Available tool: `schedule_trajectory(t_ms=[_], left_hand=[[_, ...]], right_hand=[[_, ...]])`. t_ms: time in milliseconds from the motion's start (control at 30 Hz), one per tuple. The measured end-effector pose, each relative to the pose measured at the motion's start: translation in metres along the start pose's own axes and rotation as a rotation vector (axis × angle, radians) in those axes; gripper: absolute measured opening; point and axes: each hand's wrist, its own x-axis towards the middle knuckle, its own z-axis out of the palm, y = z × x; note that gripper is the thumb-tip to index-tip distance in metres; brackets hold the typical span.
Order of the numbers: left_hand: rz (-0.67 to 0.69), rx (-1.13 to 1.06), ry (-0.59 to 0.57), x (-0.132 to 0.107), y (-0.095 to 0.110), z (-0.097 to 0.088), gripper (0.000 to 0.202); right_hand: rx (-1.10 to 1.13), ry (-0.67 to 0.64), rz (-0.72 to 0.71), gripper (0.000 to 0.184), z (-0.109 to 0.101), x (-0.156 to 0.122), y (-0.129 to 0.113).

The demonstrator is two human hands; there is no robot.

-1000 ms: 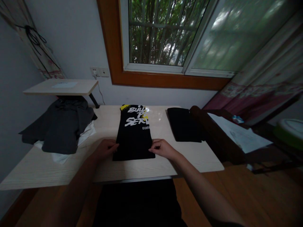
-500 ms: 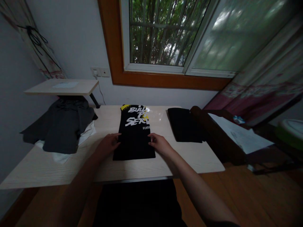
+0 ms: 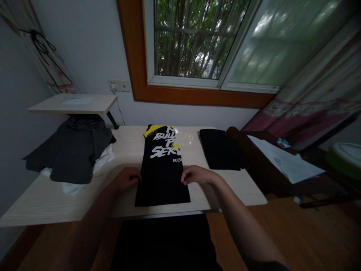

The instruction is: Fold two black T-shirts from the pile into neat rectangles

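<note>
A black T-shirt (image 3: 163, 177) with white and yellow lettering lies folded into a long narrow strip on the pale wooden table (image 3: 50, 199). My left hand (image 3: 126, 178) pinches its left edge near the middle, fingers curled. On the opposite side, my right hand (image 3: 197, 175) grips the shirt's right edge the same way. The shirt's near end reaches almost to the table's front edge.
A pile of grey and white clothes (image 3: 73, 150) sits at the table's left. A folded black garment (image 3: 218, 148) lies at the right, beside a dark wooden frame (image 3: 254, 162) with papers (image 3: 282, 158). A small shelf (image 3: 73, 103) stands behind.
Both hands slid up along the shirt's sides, then closed on its edges and pulled it toward me; its near end now lies closer to the table's front edge.
</note>
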Motion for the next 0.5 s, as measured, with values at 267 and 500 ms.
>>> schedule_trajectory(t_ms=[267, 500], left_hand=[[0.024, 0.331, 0.271, 0.012, -0.008, 0.011, 0.036], [0.061, 0.380, 0.243, 0.012, -0.010, 0.011, 0.025]], right_hand=[[-0.067, 0.591, -0.117, 0.042, 0.006, 0.029, 0.016], [-0.104, 0.656, -0.080, 0.036, 0.011, 0.040, 0.018]])
